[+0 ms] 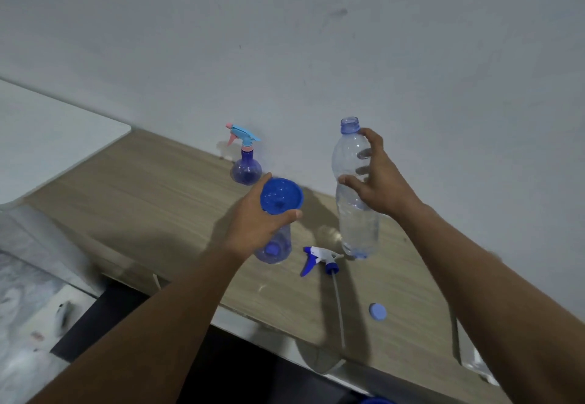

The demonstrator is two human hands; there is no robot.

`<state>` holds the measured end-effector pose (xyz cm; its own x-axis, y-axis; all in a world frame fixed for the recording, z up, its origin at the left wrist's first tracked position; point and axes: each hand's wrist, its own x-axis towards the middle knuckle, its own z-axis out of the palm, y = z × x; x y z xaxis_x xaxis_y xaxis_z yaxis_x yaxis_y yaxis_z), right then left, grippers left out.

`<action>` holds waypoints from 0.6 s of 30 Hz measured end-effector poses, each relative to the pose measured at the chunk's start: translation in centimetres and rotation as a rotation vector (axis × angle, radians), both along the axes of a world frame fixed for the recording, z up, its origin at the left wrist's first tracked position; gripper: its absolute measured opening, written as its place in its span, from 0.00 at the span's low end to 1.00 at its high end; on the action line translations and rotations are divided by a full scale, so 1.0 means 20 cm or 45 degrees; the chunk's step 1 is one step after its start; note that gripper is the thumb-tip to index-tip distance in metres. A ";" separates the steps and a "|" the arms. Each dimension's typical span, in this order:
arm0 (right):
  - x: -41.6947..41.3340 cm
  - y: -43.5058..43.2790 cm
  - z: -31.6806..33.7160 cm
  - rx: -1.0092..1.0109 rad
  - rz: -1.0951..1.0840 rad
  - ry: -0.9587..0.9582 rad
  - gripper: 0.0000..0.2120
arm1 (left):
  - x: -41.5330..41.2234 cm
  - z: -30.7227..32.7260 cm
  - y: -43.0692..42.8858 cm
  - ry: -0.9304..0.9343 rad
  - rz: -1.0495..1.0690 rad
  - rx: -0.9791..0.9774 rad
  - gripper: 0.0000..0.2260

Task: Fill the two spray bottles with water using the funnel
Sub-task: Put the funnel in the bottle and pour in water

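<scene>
Nearby, loose spray head [319,259] and cap [377,311]; left hand [256,223] round funnel [280,196], right hand [380,178] round water bottle [357,229]

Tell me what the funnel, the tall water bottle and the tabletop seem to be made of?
The funnel: opaque blue plastic, glossy, by its wet-looking shine. The water bottle: thin clear plastic, blue-tinted; you see straight through its ribbed wall. The tabletop: pale wood-grain, matt, probably laminate rather than solid wood.

A blue funnel [281,196] sits in the neck of an open clear-blue spray bottle [273,250] standing on the table [158,197]. Its white-and-blue spray head [319,258] lies beside it, tube toward the front edge. The second spray bottle [246,167], topped pink and light blue, stands at the back edge. An uncapped water bottle [357,229] is upright.
</scene>
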<state>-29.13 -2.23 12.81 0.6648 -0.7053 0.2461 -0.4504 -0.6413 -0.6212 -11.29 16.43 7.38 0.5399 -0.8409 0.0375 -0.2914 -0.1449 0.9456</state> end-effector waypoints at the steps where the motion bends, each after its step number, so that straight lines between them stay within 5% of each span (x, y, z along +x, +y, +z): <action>1: 0.01 -0.02 -0.02 0.005 -0.023 -0.046 0.41 | 0.00 0.00 0.00 -0.005 0.004 0.002 0.25; 11: 0.07 -0.05 -0.18 0.096 -0.187 -0.373 0.42 | 0.00 -0.02 -0.03 -0.112 0.044 0.022 0.31; 18: 0.08 -0.01 -0.14 0.172 -0.219 -0.340 0.49 | 0.01 -0.06 -0.03 -0.071 0.054 0.022 0.34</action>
<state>-27.55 -2.36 10.01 0.4578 -0.8397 0.2920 -0.3551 -0.4738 -0.8059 -11.18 15.85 6.21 0.5723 -0.8182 0.0540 -0.3367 -0.1744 0.9253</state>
